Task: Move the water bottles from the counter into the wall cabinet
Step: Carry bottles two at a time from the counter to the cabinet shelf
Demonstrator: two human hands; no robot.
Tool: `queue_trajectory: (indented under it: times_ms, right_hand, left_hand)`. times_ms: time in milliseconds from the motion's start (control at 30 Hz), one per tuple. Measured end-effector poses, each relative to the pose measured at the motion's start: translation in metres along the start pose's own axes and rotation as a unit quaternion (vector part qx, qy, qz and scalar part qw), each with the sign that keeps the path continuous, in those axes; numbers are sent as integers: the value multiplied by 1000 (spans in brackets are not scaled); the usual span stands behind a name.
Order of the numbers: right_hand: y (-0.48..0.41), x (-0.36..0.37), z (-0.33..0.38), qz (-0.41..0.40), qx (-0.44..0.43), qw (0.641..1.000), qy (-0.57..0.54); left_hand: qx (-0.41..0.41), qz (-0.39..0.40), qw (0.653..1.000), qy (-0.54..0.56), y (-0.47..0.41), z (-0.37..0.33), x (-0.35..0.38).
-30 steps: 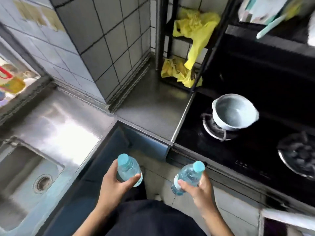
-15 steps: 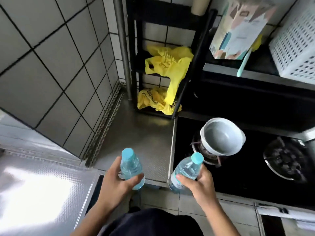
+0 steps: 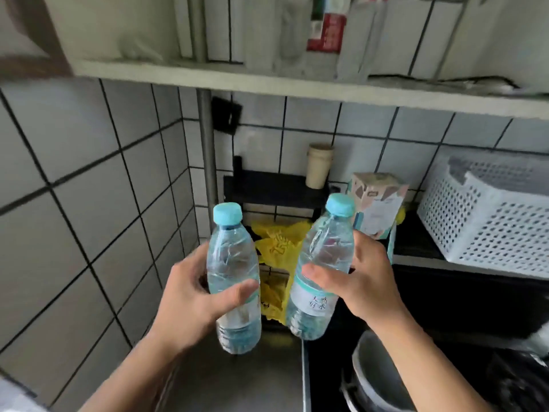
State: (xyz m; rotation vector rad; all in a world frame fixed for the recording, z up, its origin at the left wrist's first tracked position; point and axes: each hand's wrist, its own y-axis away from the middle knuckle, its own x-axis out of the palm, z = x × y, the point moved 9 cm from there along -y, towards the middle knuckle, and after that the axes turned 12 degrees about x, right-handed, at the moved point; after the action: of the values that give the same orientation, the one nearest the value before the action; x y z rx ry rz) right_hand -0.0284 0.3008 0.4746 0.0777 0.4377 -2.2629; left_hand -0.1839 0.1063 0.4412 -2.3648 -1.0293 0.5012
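Head view, looking up into a tiled kitchen corner. Pale wall cabinet (image 3: pixel 297 87), apparently open, spans the top, its lower shelf edge above both hands; cartons (image 3: pixel 326 31) stand inside. Brushed steel counter (image 3: pixel 237 382) lies below. White perforated plastic basket (image 3: pixel 487 221) sits at right, well apart from the action. Left hand (image 3: pixel 190 298) wraps one clear plastic water bottle with a pale blue cap (image 3: pixel 231 263), thumb across the front, fingers behind; right hand (image 3: pixel 368 283) clamps a second, matching bottle (image 3: pixel 323 254) likewise. Both bottles are airborne, off the counter, caps uppermost, slightly tilted, below the cabinet. The mid-body grips probably keep them upright for standing on the shelf.
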Motion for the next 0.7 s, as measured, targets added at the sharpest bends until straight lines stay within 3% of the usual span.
queue_trajectory:
  times_ms: [200,400,567,700]
  right_hand:
    - [-41,-21,155,7,-131,991,-10]
    - [-75,-39,282,-39,-216,975,44]
    - [-138,-51,324,-115,-209,968,83]
    - [-198,-46,312,-138,-150,971,127]
  left_hand:
    - [124,-21,992,11,-96,-118,-14]
    - [202,-54,978,-24,-181,-222,-31]
    - [232,-72,969,-48,-264,-259,-33]
    - [209,-68,973,-76,-320,-235,-27]
